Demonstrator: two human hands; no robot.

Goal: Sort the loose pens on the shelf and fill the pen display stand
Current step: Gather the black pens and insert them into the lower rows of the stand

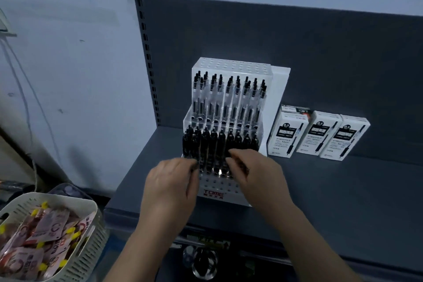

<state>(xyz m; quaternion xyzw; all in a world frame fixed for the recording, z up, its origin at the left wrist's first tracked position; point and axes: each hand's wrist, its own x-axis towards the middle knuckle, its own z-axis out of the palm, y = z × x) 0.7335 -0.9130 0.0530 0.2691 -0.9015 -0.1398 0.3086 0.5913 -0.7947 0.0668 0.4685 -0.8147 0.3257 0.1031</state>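
Left hand [170, 181] at stand [214, 193], fingers curled against front-row pens [211, 142], grip unclear, right hand [258, 173] pinching a pen [241, 165], boxes [320, 135] just right.

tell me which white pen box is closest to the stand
The leftmost box, right beside the display stand; the middle box and rightmost box stand farther right.

Left hand [170, 186], right hand [256, 176] and forearms [139, 245] seemingly bare.
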